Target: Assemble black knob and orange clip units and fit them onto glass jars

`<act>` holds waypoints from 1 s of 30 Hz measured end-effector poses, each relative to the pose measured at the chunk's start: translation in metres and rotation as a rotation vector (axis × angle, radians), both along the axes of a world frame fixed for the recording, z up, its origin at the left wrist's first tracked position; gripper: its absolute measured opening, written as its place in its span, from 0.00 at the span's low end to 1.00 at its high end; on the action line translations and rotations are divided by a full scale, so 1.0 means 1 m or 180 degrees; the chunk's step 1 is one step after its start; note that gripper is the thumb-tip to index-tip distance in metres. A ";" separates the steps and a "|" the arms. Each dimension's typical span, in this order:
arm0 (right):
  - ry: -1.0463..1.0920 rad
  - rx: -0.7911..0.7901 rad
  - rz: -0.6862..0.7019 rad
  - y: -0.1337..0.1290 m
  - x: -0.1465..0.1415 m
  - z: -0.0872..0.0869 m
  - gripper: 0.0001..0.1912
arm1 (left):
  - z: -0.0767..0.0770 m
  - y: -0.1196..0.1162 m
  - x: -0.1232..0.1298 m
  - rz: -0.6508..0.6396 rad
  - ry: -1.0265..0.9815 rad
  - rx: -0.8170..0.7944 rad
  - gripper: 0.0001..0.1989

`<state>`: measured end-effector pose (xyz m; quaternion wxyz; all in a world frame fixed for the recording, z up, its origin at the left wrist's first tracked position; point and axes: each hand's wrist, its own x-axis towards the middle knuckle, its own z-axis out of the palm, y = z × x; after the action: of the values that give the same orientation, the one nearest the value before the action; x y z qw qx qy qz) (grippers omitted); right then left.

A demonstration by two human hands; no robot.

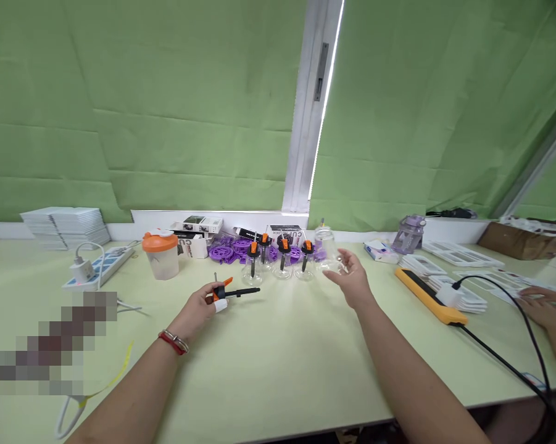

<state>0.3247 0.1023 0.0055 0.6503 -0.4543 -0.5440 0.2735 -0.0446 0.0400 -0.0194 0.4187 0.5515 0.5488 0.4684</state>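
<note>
My left hand (195, 316) pinches a black-and-orange bottle top (241, 292) with a long black stem pointing right and an orange tab. One fingertip has a white covering. On the right, my right hand (354, 280) has its fingers curved round the lower side of a clear, flask-shaped container (324, 246). Between the hands and farther back, several clear bottles (283, 268) stand upright in a group. Each has a black-and-orange top (284, 245) with a stem hanging inside.
Behind the bottles lie purple plastic parts (222, 251) and small boxes (199, 225). An orange-lidded cup (161, 256) and white power strip (102, 268) stand left. At right are a yellow power strip (428, 296), a purple bottle (408, 234) and another person's hand (548, 308).
</note>
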 end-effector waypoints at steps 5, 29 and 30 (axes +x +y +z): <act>0.0090 -0.0668 0.1173 -0.033 -0.037 0.019 0.37 | -0.001 0.003 -0.003 0.0114 -0.0284 0.0272 0.32; 0.0530 -0.1655 0.2240 -0.026 -0.067 -0.028 0.23 | -0.005 -0.005 0.008 -0.0390 -0.0504 0.0231 0.32; 0.0534 -0.1672 0.2255 -0.028 -0.069 -0.028 0.23 | -0.005 -0.005 0.011 -0.0422 -0.0484 0.0232 0.32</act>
<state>0.2554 0.0744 -0.0220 0.4210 -0.3659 -0.5235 0.6440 -0.0339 0.0348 -0.0248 0.4688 0.5643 0.4603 0.4998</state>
